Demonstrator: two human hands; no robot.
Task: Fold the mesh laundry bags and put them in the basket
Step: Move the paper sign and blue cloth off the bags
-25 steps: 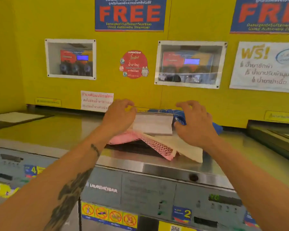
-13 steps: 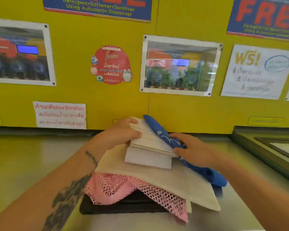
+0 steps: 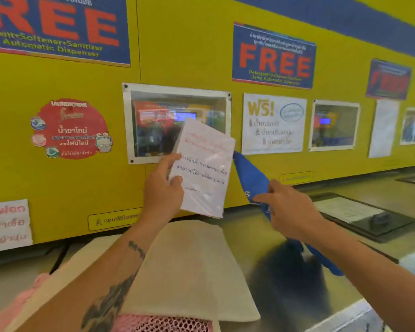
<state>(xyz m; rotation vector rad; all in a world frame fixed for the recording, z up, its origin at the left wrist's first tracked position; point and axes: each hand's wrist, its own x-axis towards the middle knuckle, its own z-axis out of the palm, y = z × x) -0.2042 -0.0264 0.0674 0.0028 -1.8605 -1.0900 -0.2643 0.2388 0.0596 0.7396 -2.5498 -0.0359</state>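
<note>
My left hand [image 3: 162,188] holds a laminated paper sign [image 3: 203,166] upright in front of the yellow wall. My right hand [image 3: 290,207] pinches a blue cloth bag [image 3: 249,178] that stands up beside the sign and trails down under my forearm. Below them a cream mesh laundry bag [image 3: 192,267] lies spread flat on the machine top. A pink mesh laundry bag [image 3: 163,324] sticks out from under it at the bottom and at the left. No basket is in view.
The steel top of the washing machines [image 3: 345,238] runs along the yellow wall [image 3: 177,44]. A dark detergent drawer lid [image 3: 369,219] lies to the right. Posters and a small window [image 3: 153,125] hang on the wall.
My left hand has lifted the sign off the pile to an upright position. My right hand has raised the blue bag. The view has moved closer and turned right.
</note>
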